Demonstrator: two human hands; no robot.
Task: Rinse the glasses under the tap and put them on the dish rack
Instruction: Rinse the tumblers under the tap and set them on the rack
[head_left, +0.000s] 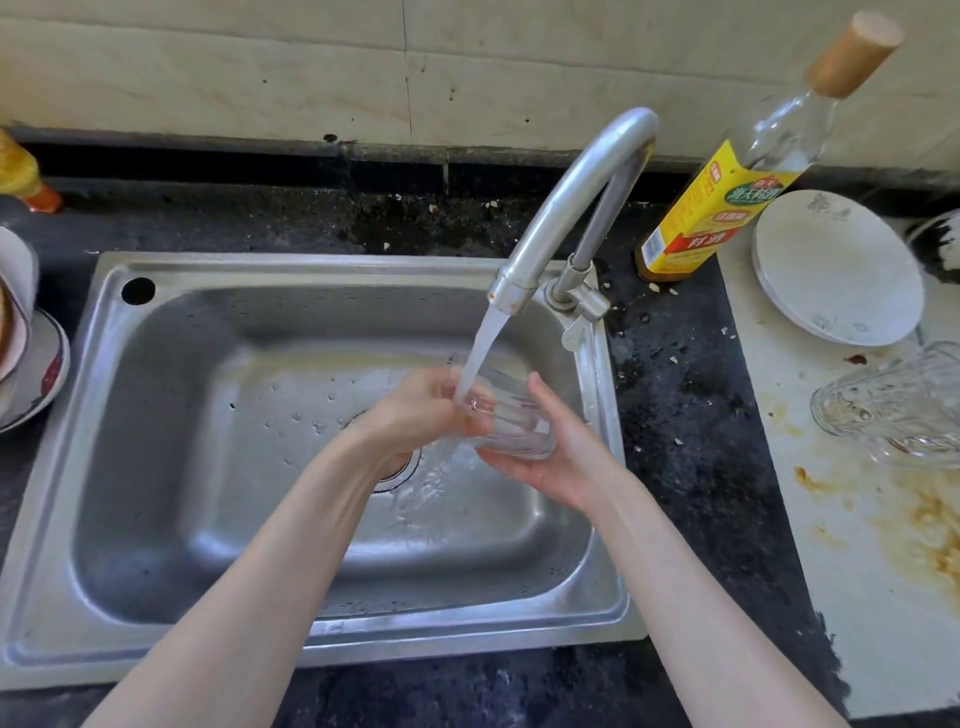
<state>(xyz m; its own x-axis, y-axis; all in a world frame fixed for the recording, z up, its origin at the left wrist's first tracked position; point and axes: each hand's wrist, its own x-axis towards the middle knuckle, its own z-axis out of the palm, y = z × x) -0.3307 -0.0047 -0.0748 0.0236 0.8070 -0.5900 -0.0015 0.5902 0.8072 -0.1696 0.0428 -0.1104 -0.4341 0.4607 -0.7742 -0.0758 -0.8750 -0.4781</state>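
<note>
A clear drinking glass (511, 423) is held over the steel sink (171, 343), tilted with its mouth up toward the tap (566, 208). Water runs from the spout into the glass and spills down to the drain. My left hand (415, 410) grips the glass at its rim on the left side, fingers partly inside. My right hand (558, 452) cups the base and right side from below. More clear glasses (893, 410) lie on their sides on the white board at the right. No dish rack shows in this view.
A yellow-labelled bottle (722, 208) stands behind the tap. A white plate (836, 265) rests on the stained white board (831, 545) at right. Bowls and a saucer (26, 364) sit at the left edge, an orange bottle (23, 176) behind them. Dark countertop (675, 415) surrounds the sink.
</note>
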